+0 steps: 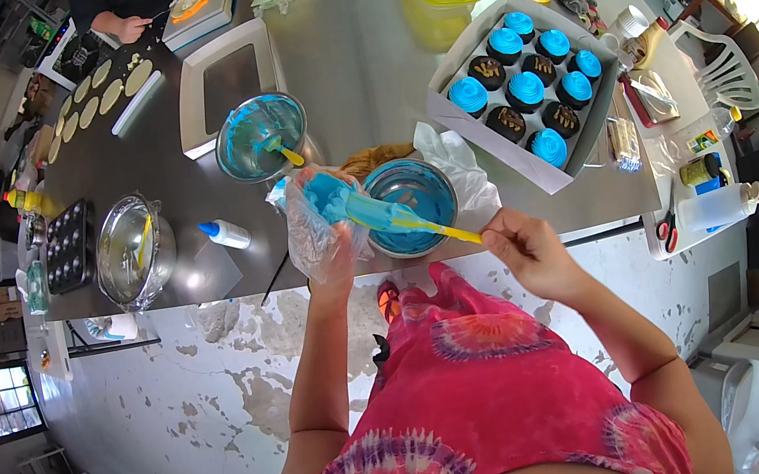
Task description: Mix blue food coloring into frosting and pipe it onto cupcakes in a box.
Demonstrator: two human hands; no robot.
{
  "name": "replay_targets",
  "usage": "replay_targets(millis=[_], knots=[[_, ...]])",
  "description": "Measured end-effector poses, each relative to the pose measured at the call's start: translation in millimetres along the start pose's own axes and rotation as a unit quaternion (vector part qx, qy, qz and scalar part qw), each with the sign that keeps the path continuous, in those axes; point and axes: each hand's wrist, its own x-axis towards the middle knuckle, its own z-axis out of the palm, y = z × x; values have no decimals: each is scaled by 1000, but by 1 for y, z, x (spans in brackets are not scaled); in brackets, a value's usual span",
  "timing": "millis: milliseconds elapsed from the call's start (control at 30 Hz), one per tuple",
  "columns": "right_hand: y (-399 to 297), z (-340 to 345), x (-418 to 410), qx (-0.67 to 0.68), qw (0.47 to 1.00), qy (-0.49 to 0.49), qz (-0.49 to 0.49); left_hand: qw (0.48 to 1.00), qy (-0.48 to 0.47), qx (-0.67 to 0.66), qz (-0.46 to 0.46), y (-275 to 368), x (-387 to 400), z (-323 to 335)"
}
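My left hand holds up a clear plastic piping bag with blue frosting in its mouth. With my right hand I grip the yellow handle of a spatula, whose frosting-coated blade reaches to the bag's mouth. Just behind the spatula is a metal bowl smeared with blue frosting. Another frosting-smeared metal bowl, with a yellow-handled spatula in it, stands farther back on the left. At the right, a white box holds cupcakes, some topped with blue swirls, others with dark tops.
A plastic-lined bowl, a dark mold tray and a blue-capped bottle are on the left of the metal table. Behind lie an empty windowed box and yellow container. A co-worker works at the far left.
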Motion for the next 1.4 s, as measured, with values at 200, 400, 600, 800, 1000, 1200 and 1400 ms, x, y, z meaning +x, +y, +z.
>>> replay_targets(millis=[200, 400, 600, 800, 1000, 1200, 1400], knots=[[-21, -25, -3, -170, 974, 93, -113, 998, -5, 49, -28, -2, -8, -18], [-15, -17, 5, -323, 870, 136, -347, 990, -79, -27, -114, 5, -13, -8], [-22, -34, 10, -392, 850, 57, -348, 984, -117, 110, -81, -7, -29, -24], [-18, -44, 29, -435, 850, 42, -295, 980, -22, 163, -113, -31, -41, -52], [24, 0, 56, -602, 791, 2, -112, 970, -66, 188, -139, -52, -58, -47], [38, 22, 60, -635, 764, 3, -118, 962, -33, 208, -172, -58, -65, -43], [46, 32, 47, -560, 827, -4, -53, 963, -4, 169, -208, -62, -68, -43]])
